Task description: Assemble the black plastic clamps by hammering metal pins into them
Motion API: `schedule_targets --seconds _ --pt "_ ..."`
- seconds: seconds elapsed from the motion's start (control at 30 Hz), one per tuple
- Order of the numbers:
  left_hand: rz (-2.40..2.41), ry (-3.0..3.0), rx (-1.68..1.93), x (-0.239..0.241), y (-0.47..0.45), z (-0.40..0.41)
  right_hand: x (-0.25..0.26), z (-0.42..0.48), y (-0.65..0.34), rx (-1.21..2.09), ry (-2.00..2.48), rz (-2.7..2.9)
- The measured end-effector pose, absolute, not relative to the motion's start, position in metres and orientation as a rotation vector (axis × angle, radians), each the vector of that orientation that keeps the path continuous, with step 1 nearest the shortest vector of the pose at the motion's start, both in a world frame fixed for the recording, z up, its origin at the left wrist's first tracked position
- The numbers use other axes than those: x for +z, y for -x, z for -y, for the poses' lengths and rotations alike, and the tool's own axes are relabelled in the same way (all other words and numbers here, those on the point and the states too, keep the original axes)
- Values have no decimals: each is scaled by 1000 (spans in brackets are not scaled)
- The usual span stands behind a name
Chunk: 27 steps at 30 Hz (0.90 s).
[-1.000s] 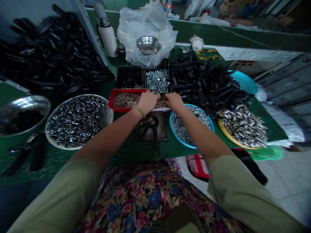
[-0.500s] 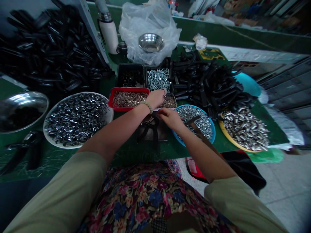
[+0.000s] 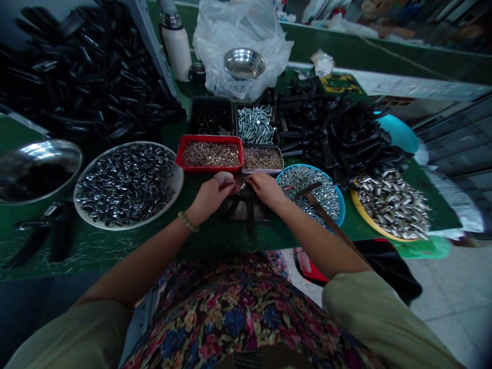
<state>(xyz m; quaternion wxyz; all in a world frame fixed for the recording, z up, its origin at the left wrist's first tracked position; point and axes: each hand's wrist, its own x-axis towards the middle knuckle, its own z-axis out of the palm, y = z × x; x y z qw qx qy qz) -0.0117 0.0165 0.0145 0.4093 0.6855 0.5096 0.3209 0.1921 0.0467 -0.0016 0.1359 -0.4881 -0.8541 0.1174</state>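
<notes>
My left hand, with a bead bracelet at its wrist, is closed, thumb and fingers pinched together; what they hold is too small to make out. Close by on the right, my right hand is also closed in a pinch, its fingertips hiding whatever is in them. Both sets of fingertips meet over a black-handled hand tool lying on a dark metal plate. A small shiny metal part shows between the hands. Just beyond stand a red tray of rivet-like pins and a small tray of tiny metal pieces.
A white basin of shiny rings is at left, near another black-handled tool. To the right stand a blue basin, a hammer across it, and a yellow basin. Bolts and piled black parts lie beyond.
My left hand has drawn back from the small tray, down and left to beside my right hand. My right hand stays near the same place, pinched. The view has shifted slightly.
</notes>
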Motion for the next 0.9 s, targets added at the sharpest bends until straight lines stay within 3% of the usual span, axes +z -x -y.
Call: schedule_targets --seconds 0.47,0.7,0.9 --pt "-1448 -2554 515 -4 -7 -1 -1 -34 -185 10 1432 2753" --pt "-1395 -2697 339 5 -6 5 12 -23 -216 407 1466 2379" --pt "-1321 -2711 300 6 -7 5 23 37 -314 -84 2003 2096"
